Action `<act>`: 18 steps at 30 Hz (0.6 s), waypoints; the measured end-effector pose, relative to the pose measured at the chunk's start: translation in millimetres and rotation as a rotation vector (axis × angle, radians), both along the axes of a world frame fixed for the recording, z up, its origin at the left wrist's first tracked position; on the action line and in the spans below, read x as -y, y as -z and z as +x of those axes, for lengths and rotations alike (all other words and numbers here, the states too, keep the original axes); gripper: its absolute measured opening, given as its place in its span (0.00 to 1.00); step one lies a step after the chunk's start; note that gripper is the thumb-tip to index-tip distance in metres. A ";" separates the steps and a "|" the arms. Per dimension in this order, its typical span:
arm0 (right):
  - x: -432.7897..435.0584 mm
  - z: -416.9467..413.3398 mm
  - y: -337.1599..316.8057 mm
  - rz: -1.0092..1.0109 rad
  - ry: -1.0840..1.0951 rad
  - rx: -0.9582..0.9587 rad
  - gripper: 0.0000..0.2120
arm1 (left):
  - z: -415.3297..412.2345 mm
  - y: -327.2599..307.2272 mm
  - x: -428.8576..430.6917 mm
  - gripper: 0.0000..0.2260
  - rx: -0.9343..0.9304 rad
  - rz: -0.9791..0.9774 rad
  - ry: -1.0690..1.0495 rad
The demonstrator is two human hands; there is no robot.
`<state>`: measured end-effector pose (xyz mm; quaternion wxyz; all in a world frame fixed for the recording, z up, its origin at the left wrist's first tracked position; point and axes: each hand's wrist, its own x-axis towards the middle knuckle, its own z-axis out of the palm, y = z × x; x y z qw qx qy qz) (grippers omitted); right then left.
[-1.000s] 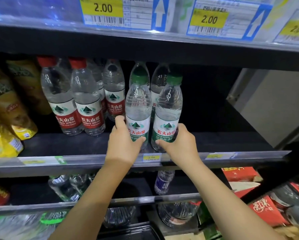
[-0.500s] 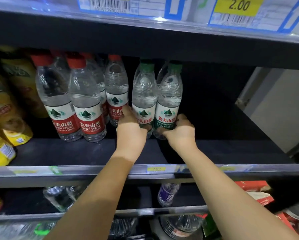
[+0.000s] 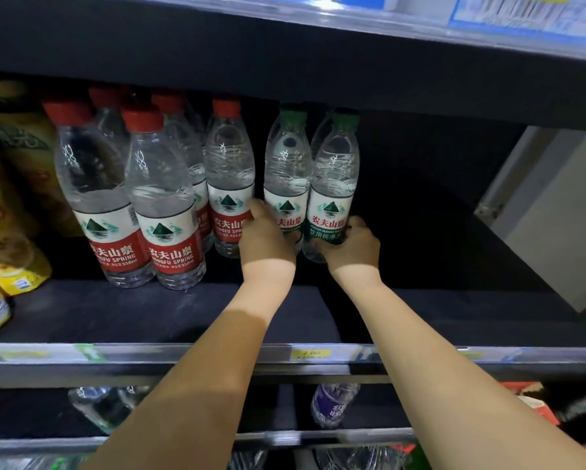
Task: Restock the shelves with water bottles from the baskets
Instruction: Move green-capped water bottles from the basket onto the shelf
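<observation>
The left hand (image 3: 266,237) curls round the left green-capped bottle (image 3: 286,171), the right hand (image 3: 351,247) round the right green-capped bottle (image 3: 334,178). Both now sit farther back from the price rail (image 3: 149,355), seemingly almost shelved.

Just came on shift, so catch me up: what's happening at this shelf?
A person has two clear plastic water bottles with green caps on the dark shelf. The left grip holds the left green-capped bottle, the right grip the right green-capped bottle. Both stand upright beside the red-capped clear water bottles, not yet released.
</observation>
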<state>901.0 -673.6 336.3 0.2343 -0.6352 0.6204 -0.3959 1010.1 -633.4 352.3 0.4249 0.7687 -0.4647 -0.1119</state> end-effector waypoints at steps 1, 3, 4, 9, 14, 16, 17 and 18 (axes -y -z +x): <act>2.5 0.8 0.3 0.000 0.005 0.006 0.23 | -1.3 0.8 1.6 0.29 0.016 0.000 0.000; 7.2 2.3 1.2 -0.001 0.011 0.013 0.23 | -3.3 1.2 5.0 0.26 0.039 -0.001 0.004; 9.0 3.1 1.7 -0.002 0.011 0.016 0.24 | -4.2 0.6 6.5 0.25 0.040 -0.004 0.004; 14.6 6.2 1.5 -0.007 0.005 0.047 0.24 | -6.6 -2.7 12.1 0.23 0.027 0.011 0.001; 9.1 4.9 -3.7 0.118 -0.016 0.040 0.31 | -10.0 -8.4 7.3 0.23 -0.057 0.126 0.021; -2.3 0.2 -11.3 0.189 -0.022 0.060 0.36 | -10.4 -11.4 -0.3 0.23 -0.031 0.205 0.054; -11.5 -3.4 -17.2 0.203 -0.025 0.041 0.36 | -10.6 -15.0 -8.7 0.21 0.016 0.222 0.072; -23.1 -7.4 -23.8 0.210 -0.032 0.008 0.35 | -10.9 -19.4 -19.9 0.19 0.070 0.221 0.097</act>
